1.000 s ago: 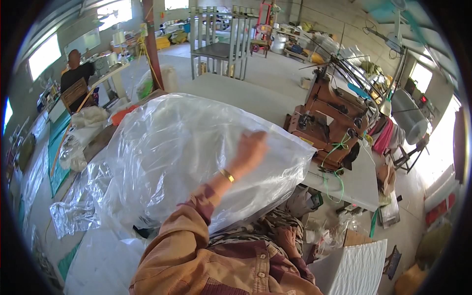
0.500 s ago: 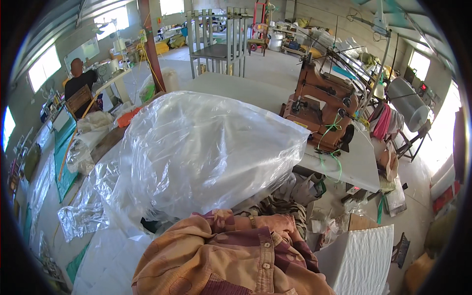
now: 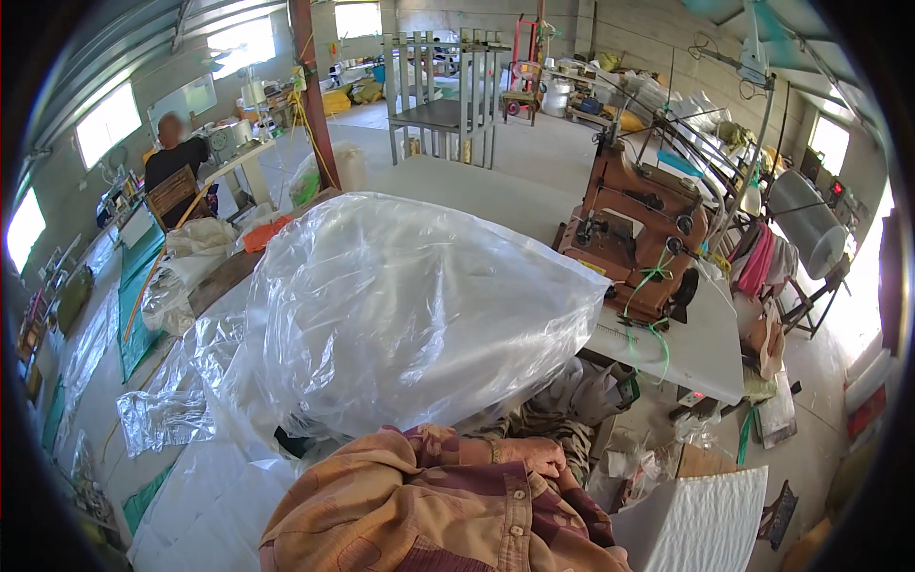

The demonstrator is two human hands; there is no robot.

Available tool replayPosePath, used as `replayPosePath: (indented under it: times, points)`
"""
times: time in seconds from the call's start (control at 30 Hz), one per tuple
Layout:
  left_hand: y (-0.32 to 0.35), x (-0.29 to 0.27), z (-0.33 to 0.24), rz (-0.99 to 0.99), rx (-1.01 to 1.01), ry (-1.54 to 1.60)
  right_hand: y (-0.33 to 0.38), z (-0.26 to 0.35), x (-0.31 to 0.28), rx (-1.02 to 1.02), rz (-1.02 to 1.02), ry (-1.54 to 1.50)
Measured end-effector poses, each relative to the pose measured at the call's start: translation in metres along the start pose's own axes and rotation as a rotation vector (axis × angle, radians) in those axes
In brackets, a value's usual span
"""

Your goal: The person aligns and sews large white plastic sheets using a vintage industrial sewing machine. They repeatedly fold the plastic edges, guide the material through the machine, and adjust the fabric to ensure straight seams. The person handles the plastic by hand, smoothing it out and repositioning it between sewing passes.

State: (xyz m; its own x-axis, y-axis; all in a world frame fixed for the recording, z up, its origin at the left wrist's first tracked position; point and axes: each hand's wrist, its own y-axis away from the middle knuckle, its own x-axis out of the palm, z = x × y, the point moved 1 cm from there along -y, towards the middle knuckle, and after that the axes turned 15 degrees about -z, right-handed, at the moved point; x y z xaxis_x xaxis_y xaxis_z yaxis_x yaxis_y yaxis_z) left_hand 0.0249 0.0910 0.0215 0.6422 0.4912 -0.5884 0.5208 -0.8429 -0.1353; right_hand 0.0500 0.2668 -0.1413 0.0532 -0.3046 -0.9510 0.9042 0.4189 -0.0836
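The big clear plastic bag [image 3: 410, 305] covers most of the tabletop [image 3: 686, 353] beneath it — what lies under or inside cannot be told. Only one hand [image 3: 534, 456] shows, partly tucked behind the patterned orange sleeve [image 3: 419, 505]; its grip is unclear, and the other hand is hidden. The seated person [image 3: 176, 162] far off is too small to make out — the sleeve runs off the lower edge.

Bright daylight from windows [image 3: 107, 122], glare at right, fisheye-bent edges, dark rim
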Motion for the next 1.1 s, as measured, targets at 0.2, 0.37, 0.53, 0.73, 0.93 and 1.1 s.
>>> replayPosePath:
  times: [0.2,0.37,0.53,0.73,0.93,1.1]
  points:
    - [0.001,-0.015,-0.01,-0.133,-0.067,-0.058,-0.024,-0.001,0.011,-0.055,-0.032,-0.041]
    - [0.01,-0.081,-0.073,-0.732,0.388,-0.676,-0.044,0.0,0.028,-0.124,-0.108,-0.08]
    - [0.009,-0.234,-0.044,-1.448,0.064,-0.715,-0.055,0.006,0.019,-0.063,0.095,-0.095]
    - [0.017,-0.314,0.059,-1.35,-0.517,-0.971,-0.03,-0.008,0.089,-0.302,-0.495,0.108]
    - [0.029,-0.306,0.136,-0.935,-0.606,-1.174,-0.039,0.037,-0.004,0.135,-0.439,-0.308]
    - [0.055,-0.327,0.158,-0.911,-0.631,-1.151,0.047,0.042,-0.097,0.405,-0.287,-0.354]
